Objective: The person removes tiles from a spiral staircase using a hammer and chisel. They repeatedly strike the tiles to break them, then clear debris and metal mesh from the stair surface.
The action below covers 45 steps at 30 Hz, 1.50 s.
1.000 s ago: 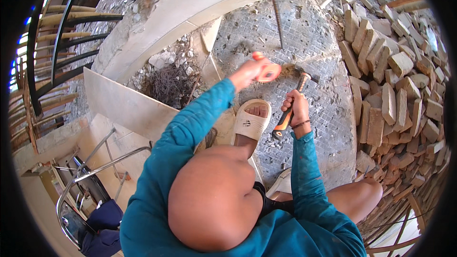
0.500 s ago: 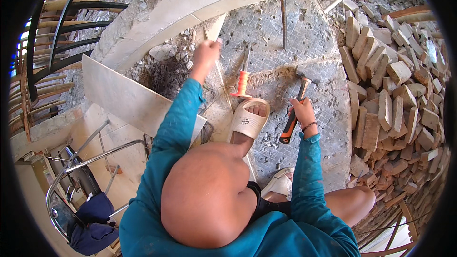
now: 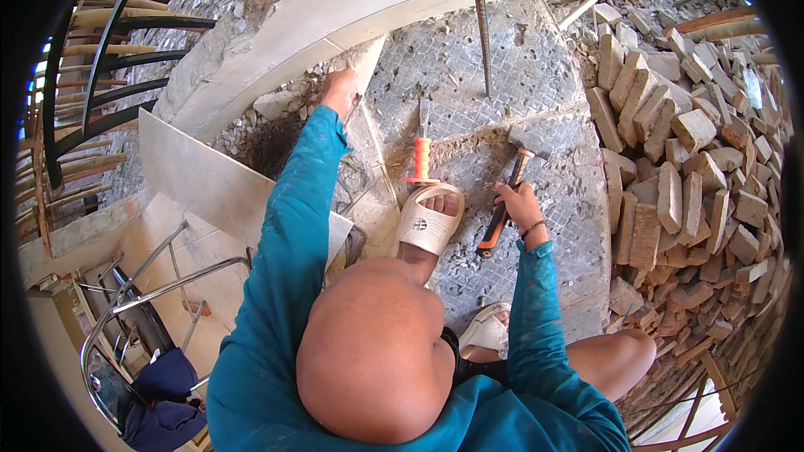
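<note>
My left hand [image 3: 339,92] reaches forward to the rubble along the foot of the tiled ledge, beside a pale tile strip [image 3: 368,59]. Its fingers are curled closed; what they hold, if anything, is hidden. On the right, my right hand [image 3: 521,208] is wrapped around the black and orange handle of a hammer [image 3: 496,230]. The hammer's grey head [image 3: 531,141] points away from me, low over the chipped floor. Between my hands lies a flat chisel [image 3: 421,155] with an orange guarded grip, its blade pointing away, just beyond my left sandal [image 3: 429,222].
Stacked broken bricks [image 3: 670,176] fill the right side. A rusty metal rod [image 3: 481,25] stands ahead. A large thin tile panel [image 3: 226,172] leans left of my arm, beyond a chrome-framed chair [image 3: 109,318]. Black curved bars [image 3: 109,59] rise at the far left.
My left hand has moved left and slightly forward, closer to the rubble by the ledge. My right hand still grips the hammer. The whole view has shifted a little.
</note>
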### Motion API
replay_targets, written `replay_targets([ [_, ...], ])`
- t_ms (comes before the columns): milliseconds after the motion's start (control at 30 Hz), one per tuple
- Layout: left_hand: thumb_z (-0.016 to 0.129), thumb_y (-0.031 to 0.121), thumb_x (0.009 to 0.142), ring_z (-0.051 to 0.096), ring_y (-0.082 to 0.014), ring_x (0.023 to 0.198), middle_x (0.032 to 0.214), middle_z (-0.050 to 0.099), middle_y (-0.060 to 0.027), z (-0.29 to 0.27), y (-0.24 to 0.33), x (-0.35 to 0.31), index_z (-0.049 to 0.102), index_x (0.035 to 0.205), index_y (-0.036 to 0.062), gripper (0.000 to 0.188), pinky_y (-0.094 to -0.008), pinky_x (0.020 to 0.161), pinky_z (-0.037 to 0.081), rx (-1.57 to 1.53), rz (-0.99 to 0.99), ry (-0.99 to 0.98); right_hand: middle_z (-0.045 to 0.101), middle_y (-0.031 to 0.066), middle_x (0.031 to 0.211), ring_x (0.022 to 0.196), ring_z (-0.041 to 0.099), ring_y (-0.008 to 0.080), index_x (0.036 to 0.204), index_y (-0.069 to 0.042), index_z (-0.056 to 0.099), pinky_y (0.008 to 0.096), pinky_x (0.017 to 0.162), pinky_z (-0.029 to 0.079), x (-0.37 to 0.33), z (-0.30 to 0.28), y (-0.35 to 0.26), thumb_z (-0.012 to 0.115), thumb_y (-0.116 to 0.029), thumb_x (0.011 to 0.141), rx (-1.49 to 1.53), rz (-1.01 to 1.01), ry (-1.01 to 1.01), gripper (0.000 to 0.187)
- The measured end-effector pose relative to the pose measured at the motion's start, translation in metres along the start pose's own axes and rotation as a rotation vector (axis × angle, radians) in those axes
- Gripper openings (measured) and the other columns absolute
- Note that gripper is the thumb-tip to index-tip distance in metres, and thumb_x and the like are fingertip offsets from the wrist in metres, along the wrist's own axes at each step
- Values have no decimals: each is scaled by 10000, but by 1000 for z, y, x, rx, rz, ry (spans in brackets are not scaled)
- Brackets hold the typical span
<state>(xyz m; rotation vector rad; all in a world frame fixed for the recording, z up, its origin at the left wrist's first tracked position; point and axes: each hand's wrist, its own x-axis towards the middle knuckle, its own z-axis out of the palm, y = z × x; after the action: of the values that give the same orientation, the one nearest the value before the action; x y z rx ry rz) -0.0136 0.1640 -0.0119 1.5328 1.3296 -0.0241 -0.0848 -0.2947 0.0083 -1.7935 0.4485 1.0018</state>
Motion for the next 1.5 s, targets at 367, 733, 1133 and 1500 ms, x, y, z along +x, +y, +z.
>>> replay_targets([
  [367, 695, 234, 854, 648, -132, 879, 950, 697, -12, -29, -6, 2, 672, 945, 128, 141, -315, 794, 458, -92, -176, -171, 695, 135, 778, 683, 696, 205, 976, 67, 509, 318, 577, 525, 7, 4, 2, 706, -256, 874, 2, -38, 43, 392],
  [733, 588, 642, 864, 692, -412, 884, 906, 709, -240, 23, -32, -188, 711, 888, -14, 668, -501, 782, 539, 1173, 480, -352, 661, 170, 793, 640, 680, 243, 1004, 21, 435, 358, 552, 558, 6, 4, 6, 667, -228, 915, 44, -78, 2, 352],
  [1133, 709, 400, 852, 695, -252, 838, 969, 672, -156, 27, -90, -157, 602, 1053, -81, 533, -362, 668, 561, 559, 88, -494, 651, 136, 794, 633, 662, 225, 974, 17, 447, 351, 561, 550, 9, 8, 14, 683, -201, 896, 7, -113, 57, 331],
  [1500, 624, 332, 967, 605, -143, 700, 772, 522, 8, 29, -67, -120, 514, 834, 157, 246, -381, 565, 552, -229, -203, -411, 643, 130, 786, 645, 662, 219, 958, 12, 456, 350, 564, 547, 9, 12, 15, 684, -193, 892, 12, -124, 73, 314],
])
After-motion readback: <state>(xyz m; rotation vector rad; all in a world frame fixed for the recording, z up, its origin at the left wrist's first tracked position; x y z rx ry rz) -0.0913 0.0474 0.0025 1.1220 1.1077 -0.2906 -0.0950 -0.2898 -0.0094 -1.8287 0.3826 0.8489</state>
